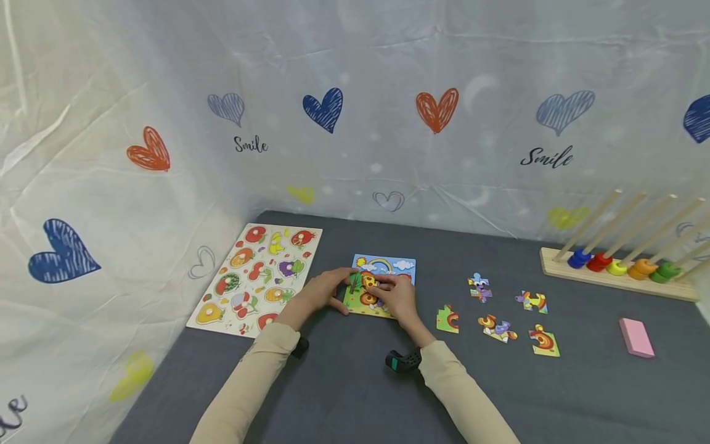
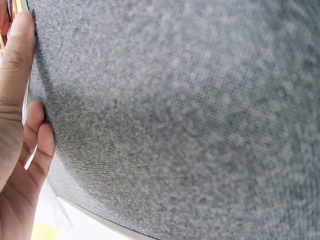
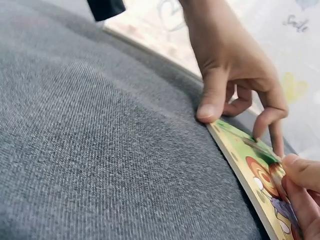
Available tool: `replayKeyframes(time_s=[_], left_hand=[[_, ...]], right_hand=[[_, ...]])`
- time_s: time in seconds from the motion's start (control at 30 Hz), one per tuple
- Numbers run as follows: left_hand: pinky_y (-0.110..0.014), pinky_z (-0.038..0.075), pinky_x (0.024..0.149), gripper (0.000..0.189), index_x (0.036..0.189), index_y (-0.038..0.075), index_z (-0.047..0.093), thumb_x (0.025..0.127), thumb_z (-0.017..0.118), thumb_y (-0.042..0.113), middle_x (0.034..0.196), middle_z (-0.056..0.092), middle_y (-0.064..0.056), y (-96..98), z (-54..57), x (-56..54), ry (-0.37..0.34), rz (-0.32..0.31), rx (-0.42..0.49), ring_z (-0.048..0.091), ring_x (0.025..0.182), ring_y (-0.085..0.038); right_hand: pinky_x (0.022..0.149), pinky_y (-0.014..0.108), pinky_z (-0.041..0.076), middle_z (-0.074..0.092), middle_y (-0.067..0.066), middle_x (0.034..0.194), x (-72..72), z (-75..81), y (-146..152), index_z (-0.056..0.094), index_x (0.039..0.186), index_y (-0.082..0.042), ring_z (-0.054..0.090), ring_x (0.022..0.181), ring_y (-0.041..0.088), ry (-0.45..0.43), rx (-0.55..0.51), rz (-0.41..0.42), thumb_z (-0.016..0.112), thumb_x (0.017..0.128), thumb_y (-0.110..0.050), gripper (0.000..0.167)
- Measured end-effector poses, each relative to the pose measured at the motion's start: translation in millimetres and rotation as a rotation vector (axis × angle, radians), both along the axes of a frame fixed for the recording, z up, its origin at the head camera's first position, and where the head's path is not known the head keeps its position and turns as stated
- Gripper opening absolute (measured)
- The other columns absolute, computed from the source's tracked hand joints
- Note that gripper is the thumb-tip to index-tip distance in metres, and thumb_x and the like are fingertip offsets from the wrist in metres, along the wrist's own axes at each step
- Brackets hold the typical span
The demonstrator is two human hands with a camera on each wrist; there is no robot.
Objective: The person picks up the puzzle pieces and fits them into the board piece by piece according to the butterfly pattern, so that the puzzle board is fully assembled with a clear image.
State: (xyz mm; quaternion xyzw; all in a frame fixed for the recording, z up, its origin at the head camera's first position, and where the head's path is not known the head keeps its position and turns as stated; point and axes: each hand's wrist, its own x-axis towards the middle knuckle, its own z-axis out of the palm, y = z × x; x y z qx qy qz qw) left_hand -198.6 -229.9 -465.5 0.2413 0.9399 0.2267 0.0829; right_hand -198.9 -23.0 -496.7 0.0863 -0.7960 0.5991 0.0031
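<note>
A jigsaw puzzle board (image 1: pixel 388 264) with a rainbow, clouds and a green field lies on the dark cloth. My left hand (image 1: pixel 322 291) grips its left side, thumb at the near corner and bent fingers over the tree. In the right wrist view, the thumb (image 3: pixel 206 113) presses against the board's edge. My right hand (image 1: pixel 398 296) pinches an orange and yellow puzzle piece (image 1: pixel 368 281) low over the middle of the picture. The hand hides part of the piece and the board. Several loose puzzle pieces (image 1: pixel 497 328) lie to the right.
Left of the board lies a fruit picture board (image 1: pixel 227 302). At the back right stands a wooden peg stacker (image 1: pixel 621 275) with coloured rings. A pink block (image 1: pixel 636 338) lies at the far right. A printed sheet (image 1: pixel 383 142) hangs behind the table.
</note>
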Motion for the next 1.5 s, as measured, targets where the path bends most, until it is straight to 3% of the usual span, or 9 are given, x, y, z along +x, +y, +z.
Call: replayKeyframes(time_s=[0.27, 0.4, 0.63, 0.83, 1.1, 1.37, 1.5], left_hand=[[-0.026, 0.042, 0.064, 0.087, 0.141, 0.008, 0.045, 0.068, 0.085, 0.032, 0.108, 0.059, -0.004, 0.3, 2.0, 0.1, -0.006, 0.017, -0.009, 0.046, 0.063, -0.008], [-0.025, 0.042, 0.063, 0.086, 0.14, 0.007, 0.046, 0.067, 0.085, 0.031, 0.107, 0.059, -0.005, 0.7, 1.8, 0.2, -0.006, 0.007, 0.005, 0.046, 0.062, -0.008], [-0.024, 0.041, 0.063, 0.087, 0.141, 0.006, 0.045, 0.068, 0.084, 0.03, 0.109, 0.06, -0.006, 1.8, 0.8, -0.1, 0.004, -0.007, 0.018, 0.046, 0.062, -0.008], [-0.025, 0.041, 0.063, 0.087, 0.141, 0.007, 0.045, 0.068, 0.084, 0.031, 0.109, 0.06, -0.005, 1.1, -0.6, 0.5, 0.002, 0.003, 0.006, 0.046, 0.062, -0.008], [-0.026, 0.042, 0.063, 0.087, 0.142, 0.007, 0.044, 0.068, 0.084, 0.03, 0.111, 0.06, -0.005, 1.3, 0.5, 0.4, 0.001, -0.002, 0.02, 0.046, 0.062, -0.009], [-0.028, 0.042, 0.066, 0.087, 0.142, 0.008, 0.043, 0.07, 0.084, 0.032, 0.12, 0.061, -0.004, 0.5, -0.9, 1.2, 0.012, -0.036, 0.006, 0.047, 0.063, -0.009], [-0.028, 0.042, 0.067, 0.075, 0.133, 0.01, 0.051, 0.069, 0.083, 0.032, 0.133, 0.055, -0.004, -0.8, -0.7, 1.0, 0.02, -0.035, 0.008, 0.047, 0.064, -0.009]], right_hand=[[0.053, 0.026, 0.05, 0.071, 0.016, 0.077, -6.5, 2.2, -6.3, 0.074, 0.099, 0.005, 0.067, 0.064, 0.022, 0.132, 0.089, 0.019, 0.081, 0.076, -0.009, 0.028], [0.052, 0.027, 0.05, 0.071, 0.014, 0.077, -8.5, 4.6, -6.8, 0.074, 0.1, 0.004, 0.066, 0.061, 0.021, 0.123, 0.146, 0.024, 0.082, 0.075, -0.008, 0.028], [0.054, 0.03, 0.051, 0.07, 0.013, 0.073, -8.2, 9.8, -6.5, 0.074, 0.088, 0.004, 0.066, 0.058, 0.02, 0.111, 0.224, 0.013, 0.08, 0.076, -0.006, 0.016], [0.051, 0.028, 0.049, 0.07, 0.013, 0.074, -6.5, 9.4, -7.2, 0.073, 0.096, 0.003, 0.064, 0.055, 0.018, 0.076, 0.169, 0.018, 0.08, 0.077, -0.006, 0.022], [0.055, 0.031, 0.052, 0.07, 0.012, 0.074, -9.3, 6.8, -8.1, 0.073, 0.089, 0.002, 0.066, 0.059, 0.02, 0.147, 0.173, 0.004, 0.08, 0.075, -0.004, 0.017], [0.059, 0.027, 0.051, 0.07, 0.017, 0.093, -7.7, 7.2, 12.3, 0.07, 0.105, 0.003, 0.069, 0.079, 0.026, 0.015, 0.019, 0.15, 0.068, 0.088, -0.007, 0.019], [0.068, 0.031, 0.053, 0.066, 0.023, 0.107, -7.8, 13.3, 34.8, 0.065, 0.115, 0.006, 0.067, 0.091, 0.031, -0.083, -0.105, 0.204, 0.063, 0.093, -0.008, 0.026]])
